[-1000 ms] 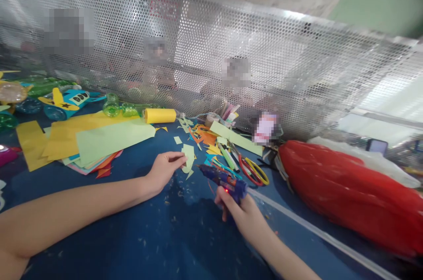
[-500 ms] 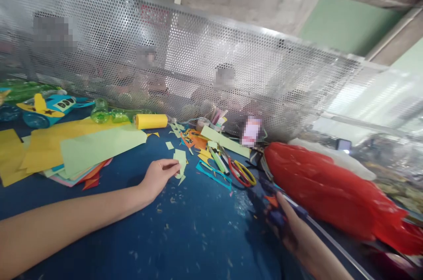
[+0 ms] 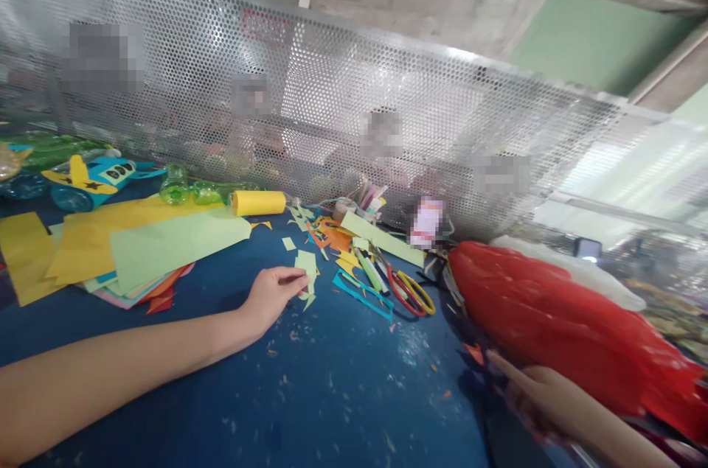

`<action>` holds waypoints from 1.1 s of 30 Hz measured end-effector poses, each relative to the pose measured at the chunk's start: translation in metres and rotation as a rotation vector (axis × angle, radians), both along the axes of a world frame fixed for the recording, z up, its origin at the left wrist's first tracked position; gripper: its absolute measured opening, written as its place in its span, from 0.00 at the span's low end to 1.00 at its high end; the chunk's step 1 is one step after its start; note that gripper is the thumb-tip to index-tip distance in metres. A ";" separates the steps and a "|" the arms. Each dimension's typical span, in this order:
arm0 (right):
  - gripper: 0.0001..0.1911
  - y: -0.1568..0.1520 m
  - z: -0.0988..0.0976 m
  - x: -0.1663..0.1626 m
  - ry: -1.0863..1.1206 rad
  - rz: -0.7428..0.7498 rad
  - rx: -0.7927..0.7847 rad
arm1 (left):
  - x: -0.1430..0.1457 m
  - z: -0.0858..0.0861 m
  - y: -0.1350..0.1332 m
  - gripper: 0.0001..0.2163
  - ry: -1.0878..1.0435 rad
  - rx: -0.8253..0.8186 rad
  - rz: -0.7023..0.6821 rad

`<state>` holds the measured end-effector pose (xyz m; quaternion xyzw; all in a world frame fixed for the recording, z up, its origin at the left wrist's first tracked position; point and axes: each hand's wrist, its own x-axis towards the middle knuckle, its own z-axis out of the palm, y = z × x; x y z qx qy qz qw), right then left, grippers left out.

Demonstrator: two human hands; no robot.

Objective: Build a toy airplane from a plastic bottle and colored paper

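Observation:
My left hand (image 3: 276, 296) pinches a small light green paper piece (image 3: 306, 262) between thumb and fingertips, low over the blue tabletop (image 3: 332, 394). Small green slivers hang or lie just under the fingertips. At the table's right edge is my right hand (image 3: 539, 394), blurred, with one finger stretched toward a small orange piece (image 3: 474, 354). A dark blue-purple shape (image 3: 476, 379) lies beside that finger, too smeared to name. Its other fingers are hidden, so I cannot see whether they grip anything. Between the hands lie red- and yellow-handled scissors (image 3: 412, 292) and a cut blue paper frame (image 3: 362, 296).
Coloured paper sheets (image 3: 177, 247) are stacked at left, near a blue-and-yellow toy plane (image 3: 99, 177) and a yellow paper-wrapped cylinder (image 3: 259, 203). Paper scraps (image 3: 335, 236) and markers (image 3: 372, 273) lie ahead. A red plastic bag (image 3: 553, 320) bulges at right, below a perforated metal screen (image 3: 332, 85).
My right hand has moved right and down, away from the scissors, and the orange piece also sits lower and farther right. My left hand keeps its pinch on the green paper.

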<state>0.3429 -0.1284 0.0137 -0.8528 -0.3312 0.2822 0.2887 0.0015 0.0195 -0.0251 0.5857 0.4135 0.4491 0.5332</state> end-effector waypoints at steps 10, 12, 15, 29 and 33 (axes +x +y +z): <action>0.08 0.077 0.001 -0.160 -0.050 0.717 0.502 | 0.000 -0.003 0.001 0.13 -0.060 0.028 -0.029; 0.12 0.087 -0.016 -0.174 0.061 0.717 0.549 | 0.000 -0.003 0.001 0.13 -0.070 0.032 -0.045; 0.14 0.093 -0.035 -0.176 0.202 0.712 0.556 | 0.001 0.000 -0.001 0.12 -0.052 0.003 -0.058; 0.07 0.083 -0.035 -0.177 0.067 0.773 0.568 | 0.000 0.003 -0.007 0.09 0.078 0.107 -0.197; 0.07 0.081 -0.035 -0.178 0.013 0.735 0.559 | 0.001 0.003 -0.007 0.09 0.126 0.129 -0.181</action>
